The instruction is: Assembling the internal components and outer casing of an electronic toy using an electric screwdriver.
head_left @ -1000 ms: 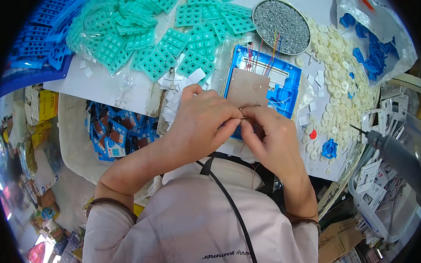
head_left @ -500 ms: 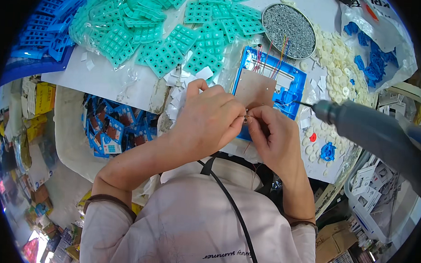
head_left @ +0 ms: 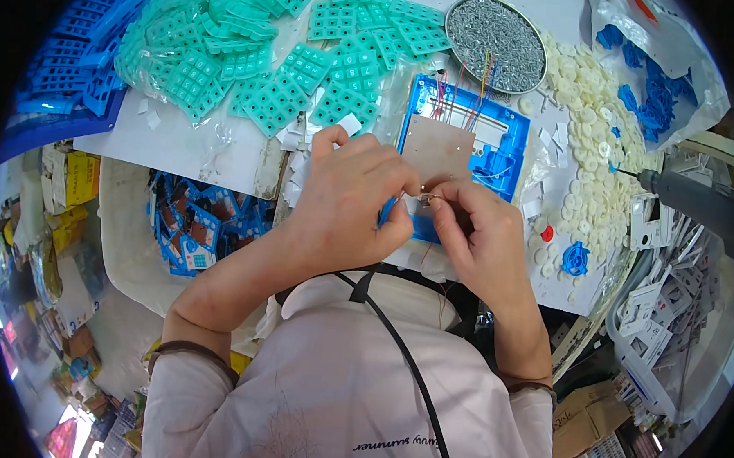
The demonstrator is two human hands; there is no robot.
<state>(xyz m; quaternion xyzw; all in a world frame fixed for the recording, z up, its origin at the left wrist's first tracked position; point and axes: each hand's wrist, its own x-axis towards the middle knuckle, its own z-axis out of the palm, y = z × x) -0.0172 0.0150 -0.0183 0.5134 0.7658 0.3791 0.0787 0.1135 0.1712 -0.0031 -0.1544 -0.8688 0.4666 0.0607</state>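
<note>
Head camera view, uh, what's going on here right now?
A person is working bare-handed at an open blue casing with a brown board lying partly over it. At the board's near edge, the right hand appears to pinch a thin wire; the left hand is close beside it, its grip unclear. Teal keypads and small metal parts lie beyond.

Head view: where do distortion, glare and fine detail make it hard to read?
Head view: the white table bends along its right edge; bright patches burn out at lower left; the thin wire in the right hand is too fine to trace.
</note>
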